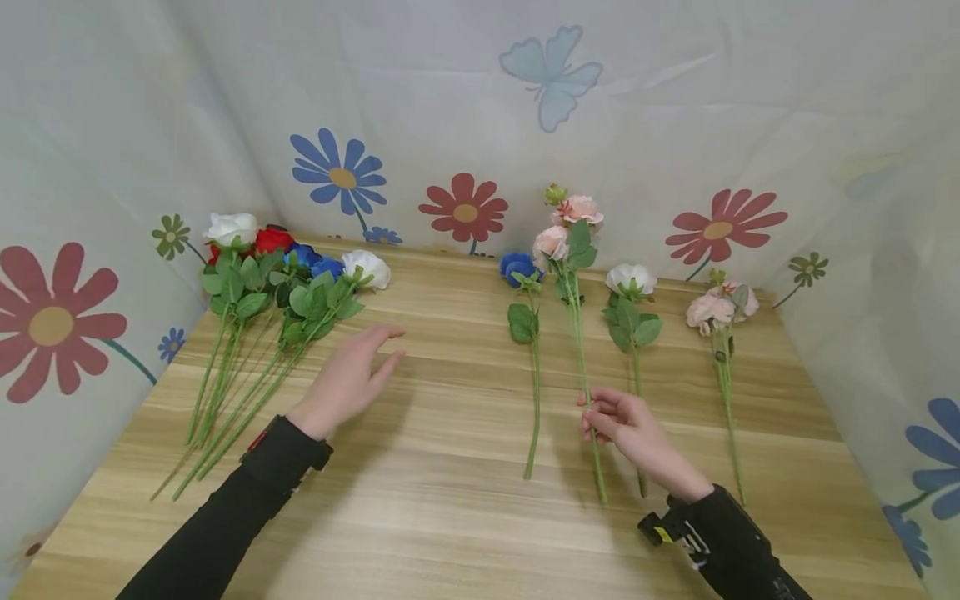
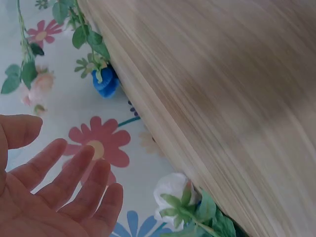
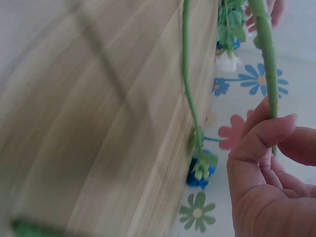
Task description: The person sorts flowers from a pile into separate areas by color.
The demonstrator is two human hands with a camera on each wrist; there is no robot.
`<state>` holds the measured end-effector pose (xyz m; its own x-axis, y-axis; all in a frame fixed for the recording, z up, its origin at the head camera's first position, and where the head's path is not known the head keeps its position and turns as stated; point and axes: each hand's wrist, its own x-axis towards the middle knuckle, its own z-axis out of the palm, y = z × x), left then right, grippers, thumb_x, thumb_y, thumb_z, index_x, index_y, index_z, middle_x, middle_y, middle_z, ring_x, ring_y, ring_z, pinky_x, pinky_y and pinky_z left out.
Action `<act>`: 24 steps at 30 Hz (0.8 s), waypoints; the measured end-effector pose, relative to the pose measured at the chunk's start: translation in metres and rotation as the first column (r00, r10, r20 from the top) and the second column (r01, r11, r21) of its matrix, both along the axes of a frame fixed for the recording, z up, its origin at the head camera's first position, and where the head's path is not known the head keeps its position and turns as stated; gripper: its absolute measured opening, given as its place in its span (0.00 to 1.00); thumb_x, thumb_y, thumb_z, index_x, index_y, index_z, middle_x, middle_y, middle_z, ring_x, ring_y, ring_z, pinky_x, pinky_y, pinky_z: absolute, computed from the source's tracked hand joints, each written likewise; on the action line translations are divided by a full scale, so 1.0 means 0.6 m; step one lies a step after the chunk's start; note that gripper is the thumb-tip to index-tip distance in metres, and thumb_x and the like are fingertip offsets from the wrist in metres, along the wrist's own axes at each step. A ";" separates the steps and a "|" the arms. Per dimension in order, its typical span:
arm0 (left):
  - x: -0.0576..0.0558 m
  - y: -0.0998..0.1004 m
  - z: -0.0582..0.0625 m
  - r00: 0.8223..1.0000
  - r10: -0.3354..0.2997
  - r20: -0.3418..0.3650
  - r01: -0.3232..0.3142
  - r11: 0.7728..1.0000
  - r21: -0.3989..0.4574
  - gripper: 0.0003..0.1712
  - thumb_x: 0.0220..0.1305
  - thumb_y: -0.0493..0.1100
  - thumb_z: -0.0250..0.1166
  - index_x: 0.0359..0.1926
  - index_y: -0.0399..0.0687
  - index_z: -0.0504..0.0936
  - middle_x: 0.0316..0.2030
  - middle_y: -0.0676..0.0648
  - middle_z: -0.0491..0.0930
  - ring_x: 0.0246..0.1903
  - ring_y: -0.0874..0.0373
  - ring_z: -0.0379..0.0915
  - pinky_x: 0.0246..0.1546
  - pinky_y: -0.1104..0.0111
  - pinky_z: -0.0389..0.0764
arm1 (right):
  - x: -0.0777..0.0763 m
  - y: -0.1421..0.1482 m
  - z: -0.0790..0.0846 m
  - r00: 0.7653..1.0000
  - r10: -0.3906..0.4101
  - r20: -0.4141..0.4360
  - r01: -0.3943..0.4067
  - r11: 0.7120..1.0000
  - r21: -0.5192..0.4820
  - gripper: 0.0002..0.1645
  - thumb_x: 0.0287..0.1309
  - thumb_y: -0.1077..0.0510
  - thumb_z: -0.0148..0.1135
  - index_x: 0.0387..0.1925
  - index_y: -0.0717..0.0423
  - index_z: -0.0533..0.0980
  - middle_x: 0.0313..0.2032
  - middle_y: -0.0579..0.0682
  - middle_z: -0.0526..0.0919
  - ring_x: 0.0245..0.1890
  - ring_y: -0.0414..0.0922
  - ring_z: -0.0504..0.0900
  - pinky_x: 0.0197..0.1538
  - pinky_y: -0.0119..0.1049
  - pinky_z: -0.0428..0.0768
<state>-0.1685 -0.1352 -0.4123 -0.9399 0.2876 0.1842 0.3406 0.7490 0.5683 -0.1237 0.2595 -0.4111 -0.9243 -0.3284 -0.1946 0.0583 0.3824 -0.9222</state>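
Right hand point(image 1: 630, 429) pinches the pink spray point(image 1: 551, 243) by its stem, over the table point(image 1: 450, 517) | left hand point(image 1: 348, 379) empty, fingers loosely spread | pink spray between blue rose point(image 1: 519, 268) and white rose point(image 1: 631, 278)

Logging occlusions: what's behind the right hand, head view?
The stem of the lone white flower, seen above and below the right hand; the stem's middle is covered.

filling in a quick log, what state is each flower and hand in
held pink flower, gripped by its stem, blooms at the top
right hand, pinching that stem
left hand, fingers apart, holding nothing
lone blue flower, lying on the table
lone white flower, lying down
far-right pink flower, lying down
mixed flower bunch, lying down, stems overlapping
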 end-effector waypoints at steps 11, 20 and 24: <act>-0.005 -0.039 0.001 0.998 0.038 -0.059 -0.043 0.995 -0.086 0.25 0.75 0.44 0.59 0.66 0.37 0.73 0.63 0.34 0.75 0.64 0.36 0.71 0.65 0.44 0.72 | 0.014 0.085 -0.002 0.997 -0.081 -0.008 0.081 0.989 0.126 0.23 0.73 0.67 0.49 0.63 0.78 0.64 0.38 0.57 0.82 0.32 0.36 0.82 0.35 0.29 0.80; -0.002 -0.060 -0.006 0.993 0.056 -0.107 -0.070 0.989 -0.130 0.24 0.74 0.43 0.59 0.66 0.37 0.73 0.64 0.33 0.74 0.63 0.34 0.71 0.63 0.40 0.72 | 0.021 0.161 0.000 0.985 -0.151 -0.082 0.168 0.947 0.273 0.22 0.74 0.67 0.47 0.62 0.80 0.66 0.35 0.53 0.84 0.30 0.32 0.81 0.32 0.29 0.80; 0.001 -0.065 -0.006 0.992 0.064 -0.109 -0.079 0.988 -0.133 0.24 0.74 0.43 0.59 0.66 0.37 0.73 0.63 0.33 0.75 0.62 0.33 0.71 0.61 0.39 0.72 | 0.023 0.200 -0.003 0.974 -0.177 -0.144 0.217 0.916 0.336 0.21 0.74 0.67 0.48 0.61 0.80 0.67 0.32 0.48 0.85 0.29 0.30 0.80 0.31 0.29 0.80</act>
